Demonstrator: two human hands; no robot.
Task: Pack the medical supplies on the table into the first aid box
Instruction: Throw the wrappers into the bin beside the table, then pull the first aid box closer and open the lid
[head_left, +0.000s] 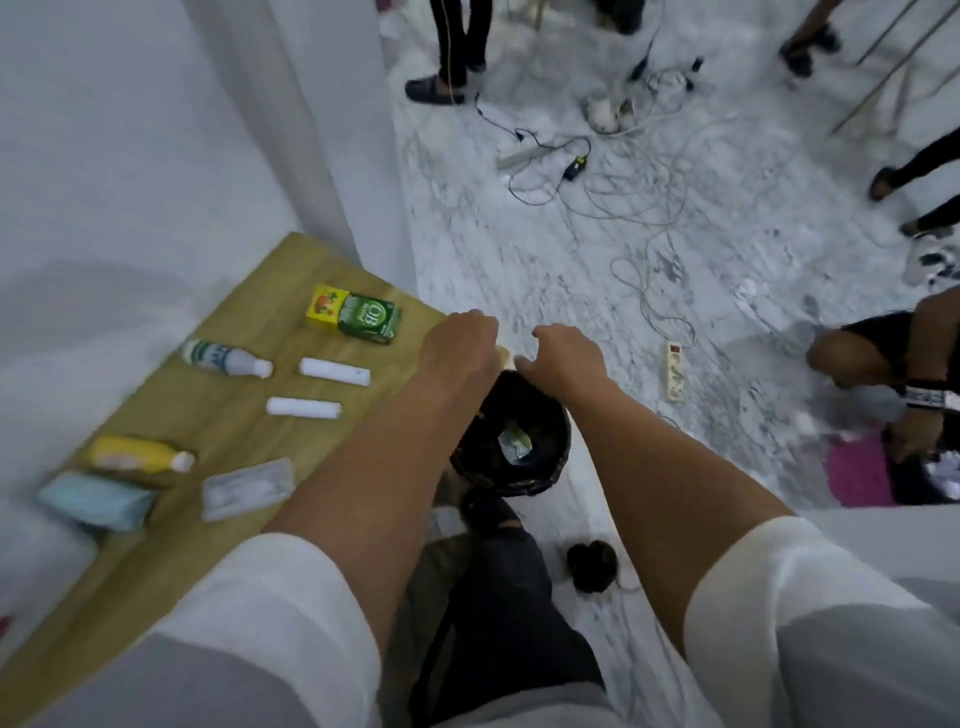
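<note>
My left hand (460, 343) and my right hand (563, 353) are close together past the table's right edge, above a black bin (561, 441). Both pinch a small pale object (504, 356); the fingers hide most of it. On the wooden table (171, 525) lie a green and yellow box (358, 317), a white bottle (223, 358), two white rolls (335, 371) (304, 408), a yellow bottle (137, 454), a light blue pack (96, 499) and a clear packet (247, 488). No first aid box is in view.
A crumpled wrapper (514, 447) lies inside the bin. Cables (597, 187) and a power strip (675, 371) are spread over the marble floor. Other people's legs stand at the top and right, and a person crouches by a pink mat (852, 473).
</note>
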